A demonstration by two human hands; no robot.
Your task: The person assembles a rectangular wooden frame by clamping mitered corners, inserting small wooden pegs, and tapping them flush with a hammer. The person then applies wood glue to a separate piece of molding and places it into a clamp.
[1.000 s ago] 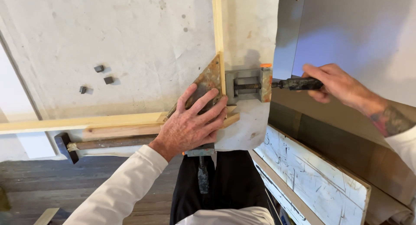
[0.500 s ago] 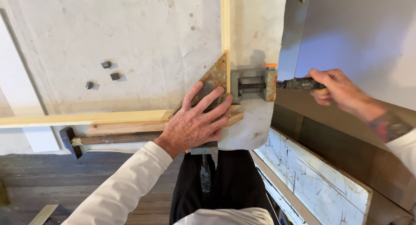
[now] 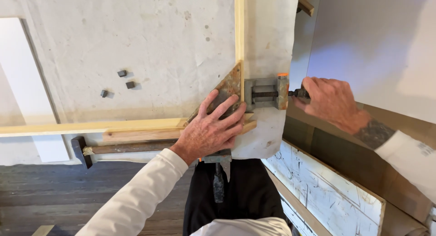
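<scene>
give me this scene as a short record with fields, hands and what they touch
left hand: left hand pressed flat on the rusty triangular metal corner clamp
right hand: right hand gripping the clamp's dark screw handle
workpiece: two pale wooden strips meeting at a right angle in the clamp
surface: white cloth-covered table
nearby: hammer with wooden handle; three small dark blocks

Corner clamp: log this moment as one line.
left hand flat on corner clamp | right hand grips screw handle | two wood strips meet at corner | hammer beside
</scene>
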